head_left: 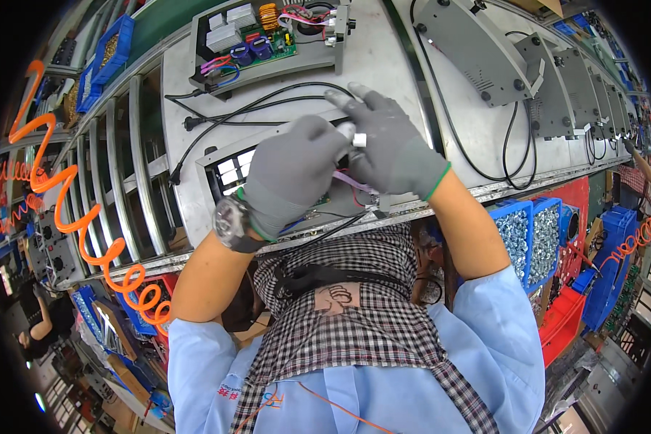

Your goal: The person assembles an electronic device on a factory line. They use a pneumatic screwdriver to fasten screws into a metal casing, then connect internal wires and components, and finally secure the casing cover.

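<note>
Both my hands wear grey gloves and meet above an open-topped grey metal case [211,160] at the bench's near edge. My left hand [289,170] is closed, its thumb and fingers pinched together; what lies between them is hidden. Against it, my right hand [394,145] holds a small white block [359,139], with its upper fingers stretched out to the left. Pink and purple wires [356,182] run up from the case under my right hand. My hands cover most of the case's inside.
Beyond my hands, a black power cable [249,108] lies across the bench. Another open case [278,65] with a circuit board stands behind it. Grey cases [477,54] line up at the right. Blue screw bins [542,242] sit right; an orange coiled hose [87,224] hangs left, beside metal rollers [119,181].
</note>
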Demonstrator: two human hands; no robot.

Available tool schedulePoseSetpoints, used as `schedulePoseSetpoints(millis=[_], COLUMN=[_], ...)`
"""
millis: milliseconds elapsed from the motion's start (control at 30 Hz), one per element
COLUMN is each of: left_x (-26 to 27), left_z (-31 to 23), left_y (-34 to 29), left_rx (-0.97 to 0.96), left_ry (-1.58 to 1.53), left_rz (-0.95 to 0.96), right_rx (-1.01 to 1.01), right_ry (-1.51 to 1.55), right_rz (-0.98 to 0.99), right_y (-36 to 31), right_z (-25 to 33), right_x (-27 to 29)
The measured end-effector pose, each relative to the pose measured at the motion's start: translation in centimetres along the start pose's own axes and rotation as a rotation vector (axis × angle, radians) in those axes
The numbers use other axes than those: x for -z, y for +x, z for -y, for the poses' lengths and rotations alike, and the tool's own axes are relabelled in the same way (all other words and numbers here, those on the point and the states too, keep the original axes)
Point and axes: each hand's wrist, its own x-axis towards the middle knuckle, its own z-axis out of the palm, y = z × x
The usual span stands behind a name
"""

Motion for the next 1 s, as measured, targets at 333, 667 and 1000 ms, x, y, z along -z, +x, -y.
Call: schedulePoseSetpoints(millis=[333, 667, 1000], left_x=[-1.8, -3.1, -3.8], left_z=[-0.6, 0.5, 0.6], left_y=[0.6, 0.0, 0.1], left_rx=[0.003, 0.104, 0.139], left_ry=[0.464, 0.201, 0.232], left_rz=[0.567, 0.528, 0.587], right_rx=[-0.144, -0.558, -0.597], right_ry=[0.845, 1.116, 1.225], right_rz=[-0.245, -0.451, -0.479], right_y=[-1.7, -2.0, -1.5], right_z=[-2.4, -0.8, 0.5], right_x=[-2.5, -3.7, -2.8])
